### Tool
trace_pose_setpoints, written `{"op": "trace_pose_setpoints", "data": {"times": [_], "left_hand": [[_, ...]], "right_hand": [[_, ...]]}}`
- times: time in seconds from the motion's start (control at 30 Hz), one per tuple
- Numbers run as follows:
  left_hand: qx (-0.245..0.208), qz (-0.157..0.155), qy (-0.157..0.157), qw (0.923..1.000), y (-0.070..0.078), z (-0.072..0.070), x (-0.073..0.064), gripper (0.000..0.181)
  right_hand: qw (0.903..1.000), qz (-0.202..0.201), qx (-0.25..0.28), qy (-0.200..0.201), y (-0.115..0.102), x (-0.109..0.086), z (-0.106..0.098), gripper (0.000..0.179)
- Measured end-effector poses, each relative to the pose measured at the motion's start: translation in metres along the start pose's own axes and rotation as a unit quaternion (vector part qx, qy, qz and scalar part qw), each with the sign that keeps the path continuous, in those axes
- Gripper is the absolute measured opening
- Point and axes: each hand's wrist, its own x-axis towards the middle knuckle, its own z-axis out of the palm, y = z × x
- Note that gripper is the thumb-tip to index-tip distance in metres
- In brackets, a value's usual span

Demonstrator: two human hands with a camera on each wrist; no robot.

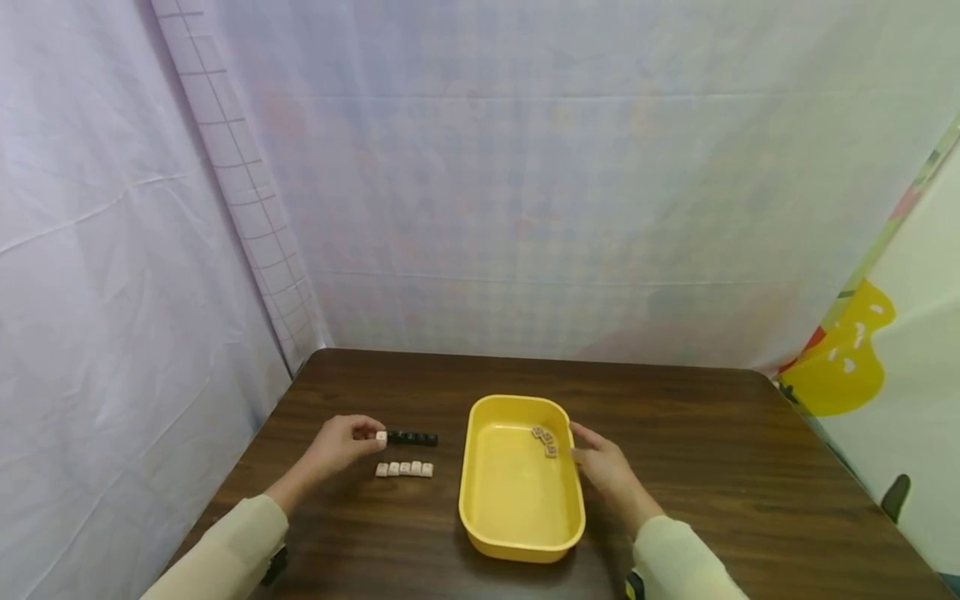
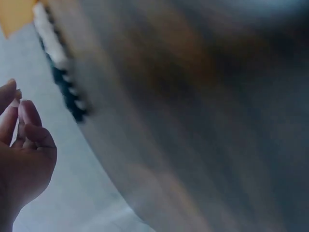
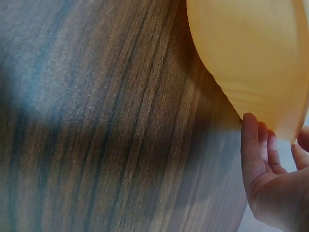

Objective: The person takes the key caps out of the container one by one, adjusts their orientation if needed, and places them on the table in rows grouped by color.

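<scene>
My left hand (image 1: 343,442) pinches a small white key-like tile (image 1: 382,437) between thumb and fingertips, at the left end of a row of black tiles (image 1: 412,438). Nearer me lies a second row, of white tiles (image 1: 405,469). In the left wrist view the left hand (image 2: 29,145) shows bent fingers closed on a small piece, with the rows blurred beyond. My right hand (image 1: 609,473) holds the right wall of a yellow plastic tub (image 1: 517,500), fingers along the outside and thumb at the rim. Several pinkish-brown tiles (image 1: 547,437) lie inside the tub near that wall.
A dark wood-grain table (image 1: 675,417) carries everything. Pale cloth hangs behind it (image 1: 525,208) and to the left (image 1: 112,250). At the right, a light cloth with a yellow printed shape (image 1: 840,367) hangs beside the table edge.
</scene>
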Motion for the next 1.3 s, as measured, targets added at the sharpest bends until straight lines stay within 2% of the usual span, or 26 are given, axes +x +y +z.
{"op": "trace_pose_setpoints", "data": {"times": [0.1,0.27,0.37,0.63,1.13,1.3], "left_hand": [[0.015,-0.006,-0.007,0.9998,-0.013,-0.007,-0.009,0.016],[0.029,-0.004,-0.046,0.9985,-0.023,-0.010,-0.017,0.016],[0.032,-0.006,-0.064,0.9974,-0.026,-0.008,-0.017,0.015],[0.037,0.002,-0.090,0.9952,-0.027,-0.002,-0.016,0.015],[0.004,-0.004,-0.102,0.9948,-0.023,0.000,-0.016,0.030],[0.004,0.002,-0.091,0.9959,-0.023,-0.002,-0.014,0.032]], "right_hand": [[1.0000,0.004,0.001,-0.002,0.001,0.000,0.000,0.058],[1.0000,0.004,0.002,-0.005,0.001,0.001,-0.001,0.057],[1.0000,0.004,0.004,-0.004,0.001,0.001,-0.001,0.057],[1.0000,0.003,-0.003,-0.001,0.001,0.000,0.000,0.057],[0.9999,0.011,-0.002,-0.004,-0.001,-0.001,0.000,0.057],[0.9999,0.011,-0.005,-0.004,0.000,-0.001,0.000,0.057]]}}
